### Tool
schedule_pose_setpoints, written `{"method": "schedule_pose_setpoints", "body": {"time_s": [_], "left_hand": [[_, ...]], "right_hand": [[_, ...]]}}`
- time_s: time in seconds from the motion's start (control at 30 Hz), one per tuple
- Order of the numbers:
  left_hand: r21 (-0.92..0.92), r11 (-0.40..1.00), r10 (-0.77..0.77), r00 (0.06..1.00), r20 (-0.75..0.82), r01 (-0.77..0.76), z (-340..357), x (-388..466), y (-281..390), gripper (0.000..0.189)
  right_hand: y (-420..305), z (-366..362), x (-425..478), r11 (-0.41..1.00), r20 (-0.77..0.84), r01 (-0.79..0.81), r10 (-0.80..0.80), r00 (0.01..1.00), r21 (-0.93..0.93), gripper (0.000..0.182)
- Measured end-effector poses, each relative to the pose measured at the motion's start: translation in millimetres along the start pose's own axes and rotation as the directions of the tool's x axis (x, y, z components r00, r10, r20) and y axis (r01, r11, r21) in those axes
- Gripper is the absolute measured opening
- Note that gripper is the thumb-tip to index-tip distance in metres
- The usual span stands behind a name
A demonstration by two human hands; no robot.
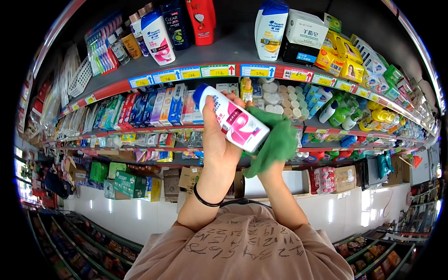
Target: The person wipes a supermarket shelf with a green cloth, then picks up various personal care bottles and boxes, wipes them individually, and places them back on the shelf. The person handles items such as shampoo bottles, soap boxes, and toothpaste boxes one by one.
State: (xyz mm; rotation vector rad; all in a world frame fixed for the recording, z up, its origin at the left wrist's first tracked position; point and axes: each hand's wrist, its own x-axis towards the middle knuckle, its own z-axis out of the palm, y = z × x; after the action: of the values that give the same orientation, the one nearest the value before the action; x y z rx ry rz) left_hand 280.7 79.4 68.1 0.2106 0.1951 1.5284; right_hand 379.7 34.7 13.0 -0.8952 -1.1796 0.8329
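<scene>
My left hand [218, 143] is closed around a white Head & Shoulders shampoo bottle [232, 120] with a blue cap and a pink label, tilted with its cap towards the upper left. A green cloth [274, 141] lies against the bottle's lower end and right side. Beneath that cloth is my right hand [271, 168], its fingers mostly hidden. Above, on the top shelf, stand a similar pink-labelled bottle [157, 38], a dark Clear bottle [176, 26], a red bottle [201, 22] and a Head & Shoulders bottle with an orange label [271, 31].
The top shelf's red edge [238, 70] carries price tags. Soap packs [337, 54] fill its right end; toothbrushes [103, 52] stand at left. Toothpaste boxes [157, 106] line the shelf below. Cartons [131, 183] and a pack of red bottles [323, 180] sit low near the floor.
</scene>
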Motion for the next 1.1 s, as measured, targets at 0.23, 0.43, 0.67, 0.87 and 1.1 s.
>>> {"method": "schedule_pose_setpoints", "body": {"time_s": [0.23,0.43,0.67,0.87,1.1], "left_hand": [[0.035,0.996,-0.083,0.996,0.014,0.082,-4.1,-4.0,-13.2,0.036],[-0.059,0.966,-0.229,0.935,0.273,0.253,-10.4,4.8,4.5,0.038],[0.759,0.482,0.306,0.896,0.321,-0.437,-13.7,2.1,-0.7,0.058],[0.800,0.374,0.137,0.881,0.453,-0.470,-11.8,-31.6,-12.1,0.060],[0.765,0.347,0.298,0.837,0.458,-0.542,-6.0,-29.4,-12.2,0.066]], "right_hand": [[5.2,1.0,7.8,0.914,0.013,0.368,-0.371,0.928,-0.170,0.026],[4.3,-11.4,15.7,0.941,0.138,-0.080,0.036,0.990,0.328,0.033],[5.6,-8.7,-2.7,0.972,0.303,-0.237,0.225,0.926,0.003,0.045],[-4.8,-15.7,20.5,0.997,0.149,-0.067,0.072,0.986,-0.040,0.033],[-32.0,-13.2,24.4,0.990,0.294,-0.017,0.058,0.954,-0.140,0.040]]}}
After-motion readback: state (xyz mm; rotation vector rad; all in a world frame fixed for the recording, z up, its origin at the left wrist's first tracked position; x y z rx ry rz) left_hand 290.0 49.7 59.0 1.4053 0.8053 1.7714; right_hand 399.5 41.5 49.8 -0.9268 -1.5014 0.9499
